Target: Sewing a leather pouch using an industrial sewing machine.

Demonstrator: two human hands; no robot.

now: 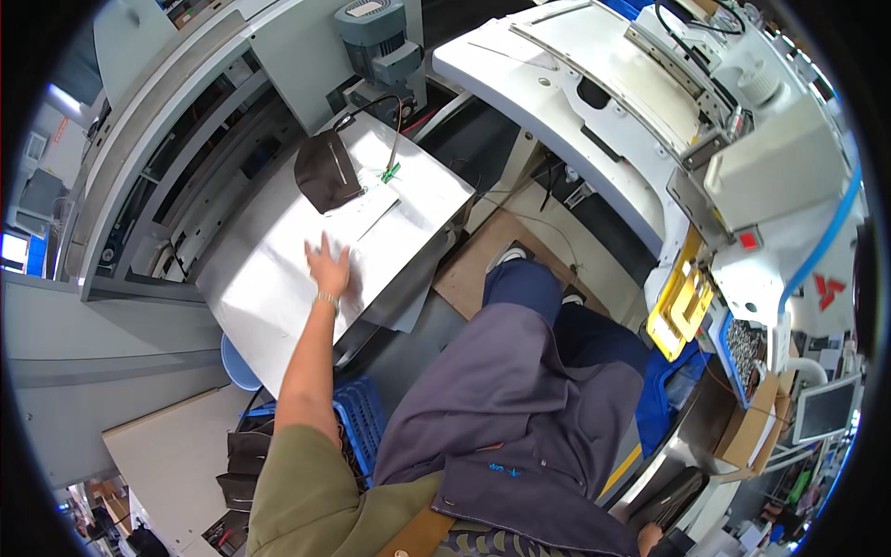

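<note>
My left hand (327, 267) reaches over a white-topped table (264, 269) with its fingers spread and nothing in them. Just beyond the fingertips, and apart from them, lies a dark brown flat piece (325, 174) with a pale straight line across it, perhaps a leather bag panel. A white sheet or card (371, 212) lies beside that piece, with a small green item (391, 173) near a cord. Only a sliver of my right hand (651, 538) shows at the lower edge, its fingers hidden. Close to it is a dark brown item (666, 499) on a metal surface.
To the right stands a white sewing machine (575, 102) with a yellow part (680, 316). A grey motor (376, 42) rises behind the table. A blue basket (360, 418) and dark brown pieces (246, 464) are beside my left arm. An open cardboard box (754, 427) sits at right.
</note>
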